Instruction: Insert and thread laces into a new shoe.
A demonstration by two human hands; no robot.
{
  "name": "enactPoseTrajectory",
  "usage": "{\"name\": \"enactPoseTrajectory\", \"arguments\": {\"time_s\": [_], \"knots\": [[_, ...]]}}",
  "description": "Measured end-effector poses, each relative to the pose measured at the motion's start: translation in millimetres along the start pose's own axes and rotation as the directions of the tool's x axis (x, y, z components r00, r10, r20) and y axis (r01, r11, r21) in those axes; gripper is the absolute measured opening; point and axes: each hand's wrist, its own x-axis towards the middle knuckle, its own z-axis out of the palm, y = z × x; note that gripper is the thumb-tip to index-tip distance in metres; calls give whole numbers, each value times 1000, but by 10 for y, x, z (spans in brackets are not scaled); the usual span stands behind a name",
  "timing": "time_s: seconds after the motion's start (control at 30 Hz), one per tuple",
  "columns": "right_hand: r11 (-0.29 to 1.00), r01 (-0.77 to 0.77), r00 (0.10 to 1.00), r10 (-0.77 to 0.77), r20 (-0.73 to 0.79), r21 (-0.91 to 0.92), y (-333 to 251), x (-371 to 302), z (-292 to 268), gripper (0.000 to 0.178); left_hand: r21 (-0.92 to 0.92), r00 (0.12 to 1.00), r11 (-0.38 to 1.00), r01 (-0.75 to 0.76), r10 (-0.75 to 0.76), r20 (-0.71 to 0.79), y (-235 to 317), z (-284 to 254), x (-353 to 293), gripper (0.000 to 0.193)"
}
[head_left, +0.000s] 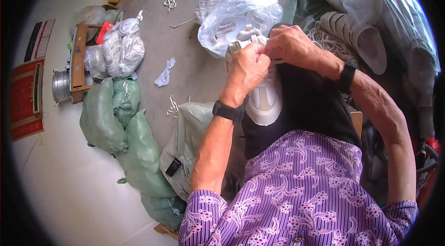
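Note:
A white and beige sneaker (pixel 263 102) rests on my dark-clad lap, its toe pointing toward me. My left hand (pixel 249 66) is closed in a pinch over the lacing, next to the tongue. Just to its right, my right hand (pixel 294 45) also pinches, its fingertips almost meeting the left ones. A thin white shoelace runs between the fingers, though the fingers cover most of it. Both wrists wear black bands. Lacing crosses the upper below my left hand.
Beyond the shoe, a clear plastic bag (pixel 222 12) holds whitish pieces. At right lie a bundle of white laces (pixel 331 42), stacked pale shoes (pixel 366 44) and plastic wrapping. Green sacks (pixel 104 116) line the left wall by a wooden cabinet (pixel 79 56). Lace scraps (pixel 170 1) lie on the floor.

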Motion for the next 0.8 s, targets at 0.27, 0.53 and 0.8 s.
{"name": "enactPoseTrajectory", "arguments": {"time_s": [0.27, 0.53, 0.8], "knots": [[695, -186, 961, 276, -19, 694, -167, 153, -333, 24, 121, 983, 991, 52, -72, 169, 39, -34, 69, 14], [303, -294, 927, 322, 193, 906, -101, 15, -364, 26, -124, 962, 975, 183, -151, 229, 127, -10, 101, 12], [575, -326, 784, 608, -125, 751, 1182, -790, -2569, 22, -238, 937, 949, 205, -120, 329, 112, -22, 130, 14]]}}
